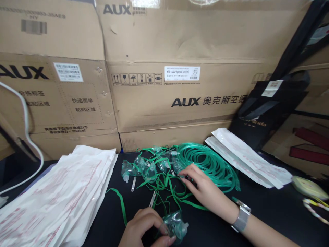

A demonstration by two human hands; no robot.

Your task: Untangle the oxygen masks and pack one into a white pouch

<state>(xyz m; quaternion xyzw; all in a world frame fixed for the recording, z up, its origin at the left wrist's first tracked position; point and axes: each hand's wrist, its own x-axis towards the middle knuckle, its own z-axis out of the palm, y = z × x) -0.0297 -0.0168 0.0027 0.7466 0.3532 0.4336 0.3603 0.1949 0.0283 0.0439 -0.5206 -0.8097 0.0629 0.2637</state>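
Observation:
My left hand (pixel 147 228), at the bottom centre, has its fingers closed on the rim of a clear green mask (pixel 177 226) with a pale connector pointing right. My right hand (pixel 196 180) reaches over the heap, its thumb and fingertips curled at a clear mask (pixel 177 164); what lies between the fingertips is hard to make out. Several more clear masks (pixel 149 170) lie in a cluster with tangled green straps (pixel 164 181). Coils of green tubing (pixel 203 159) rest behind my right hand. A small metal strip (pixel 133 184) lies left of the straps.
White printed bags (pixel 59 192) are stacked at the left, and more white bags (pixel 246 161) lie at the right. Large cardboard boxes (pixel 159 116) stand behind the dark table (pixel 205 230). A black bag (pixel 269 109) leans at the right; a white cable (pixel 27 120) hangs left.

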